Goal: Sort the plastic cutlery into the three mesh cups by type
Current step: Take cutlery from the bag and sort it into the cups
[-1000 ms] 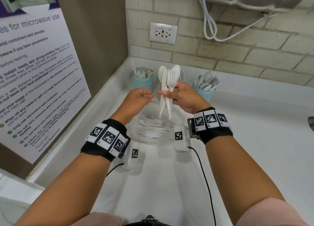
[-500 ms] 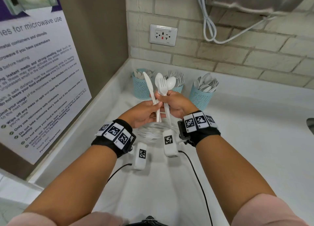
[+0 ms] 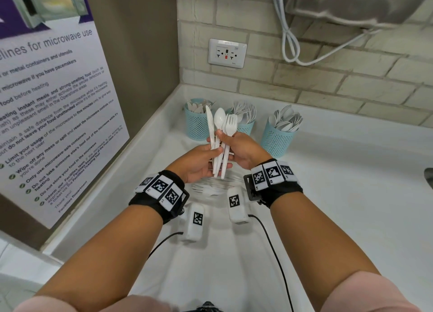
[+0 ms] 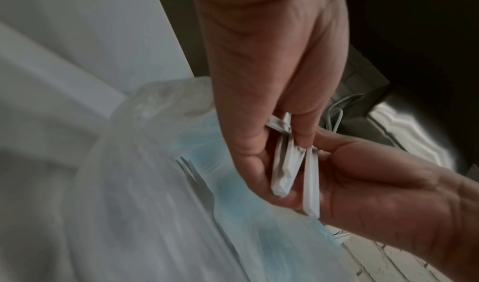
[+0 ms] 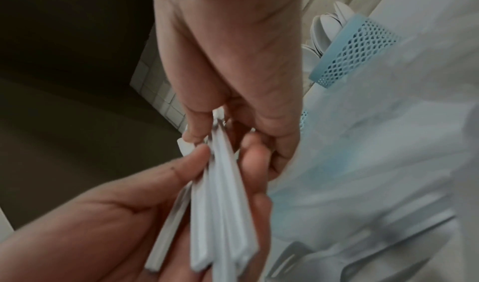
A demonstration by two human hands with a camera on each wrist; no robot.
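Note:
Both hands hold one bundle of white plastic cutlery upright over the counter. In it are a knife [image 3: 210,124], a spoon [image 3: 219,120] and forks [image 3: 230,124]. My left hand [image 3: 220,157] pinches the handles [image 4: 283,163] from the left, thumb on the knife side. My right hand [image 3: 228,140] grips the handles [image 5: 220,184] from the right. Behind stand three light-blue mesh cups: the knife cup [image 3: 196,126], the fork cup [image 3: 246,127] and the spoon cup [image 3: 277,140]. The spoon cup [image 5: 362,50] also shows in the right wrist view.
A clear plastic bag of loose cutlery [image 3: 210,187] lies on the white counter [image 3: 339,194] under my hands; forks [image 4: 194,173] show through it. A poster wall stands to the left and a brick wall with a socket [image 3: 227,52] behind. Cables trail from both wrist units.
My left hand has come onto the bundle, which a second ago the right hand held alone. The bundle has dropped lower, and the knife, splayed left half a second ago, stands nearly upright.

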